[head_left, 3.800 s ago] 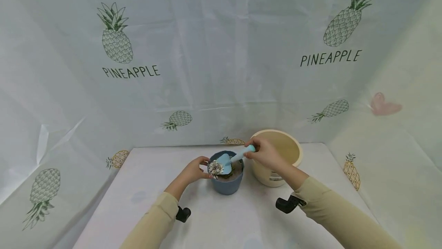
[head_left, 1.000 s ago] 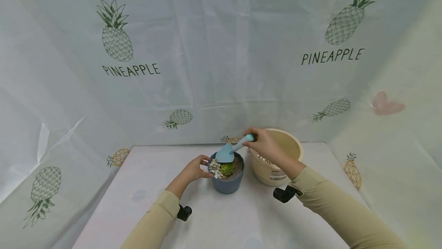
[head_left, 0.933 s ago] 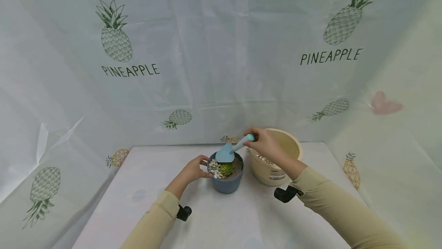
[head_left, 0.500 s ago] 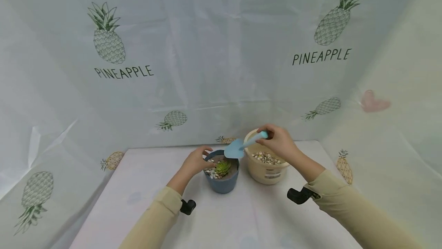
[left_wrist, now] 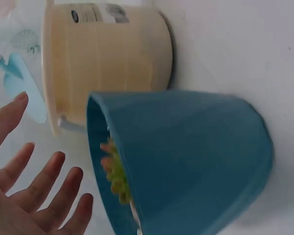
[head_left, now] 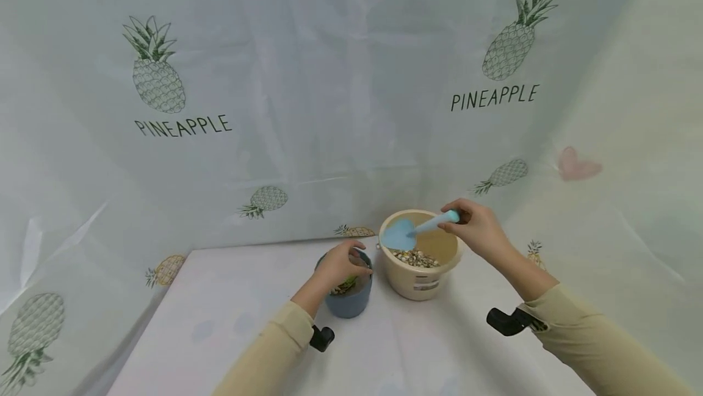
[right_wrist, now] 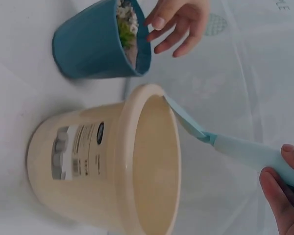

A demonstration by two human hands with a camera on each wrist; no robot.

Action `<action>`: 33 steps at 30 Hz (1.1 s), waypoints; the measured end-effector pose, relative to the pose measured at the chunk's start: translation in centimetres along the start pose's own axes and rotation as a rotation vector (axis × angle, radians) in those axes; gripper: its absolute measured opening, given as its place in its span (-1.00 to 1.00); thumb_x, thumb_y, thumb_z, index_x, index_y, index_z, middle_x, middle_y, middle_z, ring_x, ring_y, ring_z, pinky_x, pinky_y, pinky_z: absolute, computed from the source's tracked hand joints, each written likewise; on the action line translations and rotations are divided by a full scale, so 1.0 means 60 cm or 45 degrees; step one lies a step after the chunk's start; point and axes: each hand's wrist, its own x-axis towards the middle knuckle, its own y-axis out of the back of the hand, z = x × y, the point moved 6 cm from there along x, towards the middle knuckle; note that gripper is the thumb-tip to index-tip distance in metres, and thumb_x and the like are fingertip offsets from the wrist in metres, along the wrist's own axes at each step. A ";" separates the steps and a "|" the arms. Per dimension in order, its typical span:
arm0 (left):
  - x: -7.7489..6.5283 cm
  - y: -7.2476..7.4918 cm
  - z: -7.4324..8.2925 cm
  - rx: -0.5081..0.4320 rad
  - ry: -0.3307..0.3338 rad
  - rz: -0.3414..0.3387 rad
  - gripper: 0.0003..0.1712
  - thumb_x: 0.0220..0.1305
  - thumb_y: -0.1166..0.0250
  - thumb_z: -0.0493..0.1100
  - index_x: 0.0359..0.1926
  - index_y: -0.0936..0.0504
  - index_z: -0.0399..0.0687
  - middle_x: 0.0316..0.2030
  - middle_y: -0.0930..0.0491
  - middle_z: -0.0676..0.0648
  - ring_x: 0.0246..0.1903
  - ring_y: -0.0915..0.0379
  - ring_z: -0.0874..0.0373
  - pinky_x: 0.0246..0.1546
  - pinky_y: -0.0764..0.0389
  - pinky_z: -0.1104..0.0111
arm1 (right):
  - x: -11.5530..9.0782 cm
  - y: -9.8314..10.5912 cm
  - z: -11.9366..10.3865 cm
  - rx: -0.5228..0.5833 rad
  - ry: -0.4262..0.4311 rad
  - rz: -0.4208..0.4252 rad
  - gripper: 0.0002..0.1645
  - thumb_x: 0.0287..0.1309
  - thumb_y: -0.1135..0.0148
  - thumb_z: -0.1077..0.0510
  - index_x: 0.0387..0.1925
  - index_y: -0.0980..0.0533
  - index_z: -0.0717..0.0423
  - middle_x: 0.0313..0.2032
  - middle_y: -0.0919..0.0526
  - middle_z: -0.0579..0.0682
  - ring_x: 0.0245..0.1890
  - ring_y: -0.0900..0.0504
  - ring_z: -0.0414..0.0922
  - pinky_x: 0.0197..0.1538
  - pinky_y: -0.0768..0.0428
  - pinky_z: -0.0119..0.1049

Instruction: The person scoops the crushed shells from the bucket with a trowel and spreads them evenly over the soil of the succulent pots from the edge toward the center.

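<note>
My right hand (head_left: 478,230) pinches the handle end of a light blue trowel (head_left: 400,235). The trowel's blade is over the mouth of a cream bucket (head_left: 414,283), which has pebbles (head_left: 414,257) in its bottom. To the left of the bucket stands a blue flowerpot (head_left: 349,306). In it are a green succulent (right_wrist: 125,35), soil and white pebbles (right_wrist: 129,15) on one side. My left hand (head_left: 340,265) hovers above the pot with its fingers spread and holds nothing; in the left wrist view a gap shows between the fingers and the rim.
Both containers stand near the back edge of a white-covered table (head_left: 247,323). Directly behind rises a pale curtain (head_left: 329,109) printed with pineapples. A label (right_wrist: 78,152) is on the bucket's side.
Earlier the trowel tipped its pebbles into the pot beside the succulent. My right hand has since carried it right to the bucket. My left hand has let go of the pot's rim and moved right.
</note>
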 end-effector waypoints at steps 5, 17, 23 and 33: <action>0.023 -0.023 0.013 0.021 -0.003 0.009 -0.37 0.08 -0.52 -0.05 0.19 -0.53 0.03 -0.05 -0.58 -0.09 -0.10 -0.52 -0.03 -0.12 -0.55 0.08 | -0.003 0.009 0.016 -0.071 0.003 0.009 -0.71 0.12 -0.39 0.31 -0.09 -0.58 0.25 -0.28 -0.64 0.11 -0.33 -0.63 -0.06 -0.35 -0.60 -0.36; 0.069 -0.046 0.041 0.152 -0.073 0.030 -0.38 0.06 -0.53 -0.03 0.15 -0.56 -0.05 -0.14 -0.56 -0.04 -0.19 -0.49 0.05 -0.23 -0.53 0.18 | 0.000 -0.009 0.058 -0.143 -0.053 -0.041 -0.73 0.10 -0.37 0.38 -0.12 -0.59 0.31 -0.26 -0.65 0.17 -0.29 -0.66 0.06 -0.33 -0.62 -0.21; 0.087 -0.050 0.045 0.154 -0.062 -0.002 -0.47 0.08 -0.52 -0.11 0.08 -0.61 -0.11 -0.25 -0.54 -0.05 -0.30 -0.45 0.11 -0.28 -0.50 0.22 | 0.004 -0.016 0.080 -0.215 -0.103 -0.023 -0.73 0.09 -0.37 0.39 -0.13 -0.59 0.33 -0.24 -0.65 0.21 -0.33 -0.64 0.03 -0.35 -0.61 -0.17; 0.106 -0.051 0.045 0.174 0.004 -0.028 -0.54 0.00 -0.57 -0.09 -0.05 -0.68 -0.11 -0.37 -0.50 0.01 -0.37 -0.42 0.13 -0.32 -0.48 0.25 | 0.022 -0.040 0.116 -0.322 -0.167 -0.009 -0.72 0.10 -0.37 0.37 -0.11 -0.59 0.34 -0.18 -0.65 0.26 -0.21 -0.64 0.13 -0.26 -0.63 -0.08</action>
